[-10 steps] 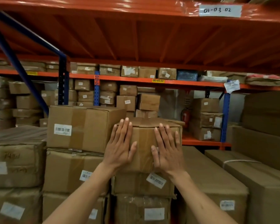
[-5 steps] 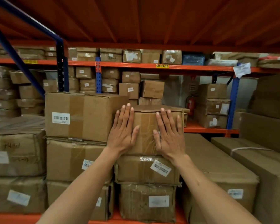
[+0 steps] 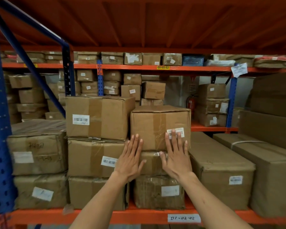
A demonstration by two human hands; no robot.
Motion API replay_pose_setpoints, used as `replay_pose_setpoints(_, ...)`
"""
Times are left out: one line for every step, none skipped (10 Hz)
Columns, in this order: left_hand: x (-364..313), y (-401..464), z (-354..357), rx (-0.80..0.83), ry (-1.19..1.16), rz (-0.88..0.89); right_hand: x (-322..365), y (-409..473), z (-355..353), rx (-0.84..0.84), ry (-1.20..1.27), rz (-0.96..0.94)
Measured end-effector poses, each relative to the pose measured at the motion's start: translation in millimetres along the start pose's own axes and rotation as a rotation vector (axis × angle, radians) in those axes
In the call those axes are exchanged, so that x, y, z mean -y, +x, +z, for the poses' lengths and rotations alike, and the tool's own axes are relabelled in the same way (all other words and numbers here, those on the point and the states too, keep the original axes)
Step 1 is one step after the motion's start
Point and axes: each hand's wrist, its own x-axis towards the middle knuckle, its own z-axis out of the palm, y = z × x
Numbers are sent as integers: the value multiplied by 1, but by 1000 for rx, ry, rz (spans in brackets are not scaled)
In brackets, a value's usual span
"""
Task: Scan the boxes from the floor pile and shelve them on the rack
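A taped cardboard box (image 3: pixel 157 124) with a barcode label at its lower right sits on top of a short stack on the orange rack shelf (image 3: pixel 139 216). My left hand (image 3: pixel 131 160) is flat with straight fingers, its fingertips at the box's lower left corner and its palm over the box below (image 3: pixel 153 163). My right hand (image 3: pixel 176 156) is flat too, its fingertips over the barcode label and its palm in front of the lower box. Neither hand holds anything.
A larger labelled box (image 3: pixel 97 118) stands directly left of the top box, on more stacked boxes. Long cartons (image 3: pixel 220 164) lie to the right. A blue upright (image 3: pixel 0 129) and diagonal brace frame the left. Another stocked rack and a fire extinguisher (image 3: pixel 191 103) stand behind.
Both hands have slid down from the middle of the top box's front to its lower edge. The view has pulled back and tilted down, showing the shelf's front beam.
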Motion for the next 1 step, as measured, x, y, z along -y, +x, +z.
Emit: replay_pose_setpoints(0, -62, 21, 41, -5, 48, 4, -23, -11, 188, 63, 7)
